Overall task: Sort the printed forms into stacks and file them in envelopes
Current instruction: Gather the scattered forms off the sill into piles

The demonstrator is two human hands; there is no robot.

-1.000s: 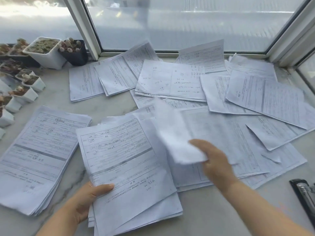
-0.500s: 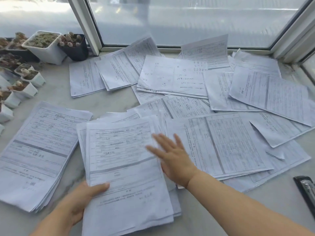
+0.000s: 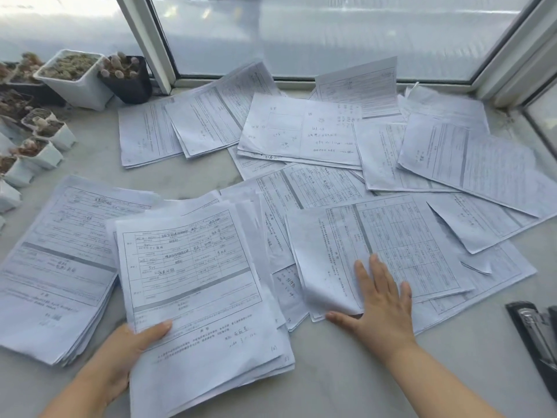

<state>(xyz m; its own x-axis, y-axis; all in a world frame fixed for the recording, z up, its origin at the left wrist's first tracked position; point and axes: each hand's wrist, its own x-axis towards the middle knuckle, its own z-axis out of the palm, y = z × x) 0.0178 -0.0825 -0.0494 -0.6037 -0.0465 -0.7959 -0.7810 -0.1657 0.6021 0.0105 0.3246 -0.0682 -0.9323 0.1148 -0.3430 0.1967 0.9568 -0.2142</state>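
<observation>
At lower centre of the frame, the left hand point(image 3: 126, 351) grips a stack of forms point(image 3: 199, 297) by its lower edge; the right hand point(image 3: 381, 303) lies flat, fingers straight, on loose forms point(image 3: 391, 245) spread over the worktop point(image 3: 346, 381).
</observation>
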